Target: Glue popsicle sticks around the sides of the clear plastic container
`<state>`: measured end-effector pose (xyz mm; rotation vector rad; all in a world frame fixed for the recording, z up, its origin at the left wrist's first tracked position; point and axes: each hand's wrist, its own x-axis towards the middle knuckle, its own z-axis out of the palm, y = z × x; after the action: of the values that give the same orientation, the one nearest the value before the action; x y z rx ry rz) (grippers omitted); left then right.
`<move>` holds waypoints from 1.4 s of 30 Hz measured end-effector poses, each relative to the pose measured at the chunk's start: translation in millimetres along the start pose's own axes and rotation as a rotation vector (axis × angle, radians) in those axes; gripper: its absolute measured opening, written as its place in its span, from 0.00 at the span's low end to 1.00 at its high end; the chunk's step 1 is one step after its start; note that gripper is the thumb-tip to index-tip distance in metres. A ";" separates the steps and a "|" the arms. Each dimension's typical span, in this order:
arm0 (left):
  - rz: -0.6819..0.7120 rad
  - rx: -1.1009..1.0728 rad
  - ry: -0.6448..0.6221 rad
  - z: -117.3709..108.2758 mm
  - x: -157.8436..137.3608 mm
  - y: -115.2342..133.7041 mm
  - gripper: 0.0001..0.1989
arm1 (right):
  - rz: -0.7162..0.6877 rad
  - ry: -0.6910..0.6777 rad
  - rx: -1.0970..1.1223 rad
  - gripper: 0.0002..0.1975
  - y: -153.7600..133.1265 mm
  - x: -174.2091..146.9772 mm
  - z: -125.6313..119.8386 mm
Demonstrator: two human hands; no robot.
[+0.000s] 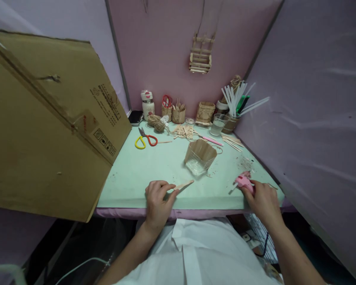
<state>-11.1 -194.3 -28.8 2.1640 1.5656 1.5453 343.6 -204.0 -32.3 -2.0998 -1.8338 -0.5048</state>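
At the table's front edge, my left hand (160, 200) pinches one end of a flat wooden craft stick (184, 185), which points to the right. My right hand (264, 204) is closed around a small pink glue gun (243, 182) at the right side of the table. A pale glue stick (233, 188) pokes out of it toward the left. Between and beyond my hands stands a clear plastic cup-like container (197, 165), with craft sticks (202, 151) lining its far side.
Scissors (145, 138), twine (157, 124) and loose wooden sticks (184, 132) lie farther back. Along the rear stand a glass of liquid (218, 126) and a holder of glue sticks (231, 123). A large cardboard sheet (56, 126) leans at left; a small stick swing (200, 62) hangs behind.
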 end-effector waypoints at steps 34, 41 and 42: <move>0.133 0.040 -0.145 0.2 71.2 7.1 0.45 | -0.339 0.344 0.467 0.07 -163.2 16.3 -111.5; 0.035 -0.343 -0.902 72.8 179.5 -63.9 0.59 | -0.370 0.339 0.467 0.06 -127.7 22.3 -116.3; 0.025 -0.413 -0.960 84.2 184.0 -67.2 0.59 | -0.370 0.342 0.468 0.06 -125.2 22.2 -115.7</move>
<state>1.5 13.7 16.5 2.1292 0.8127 0.5404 215.1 -219.7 80.8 -1.2944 -1.9069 -0.4312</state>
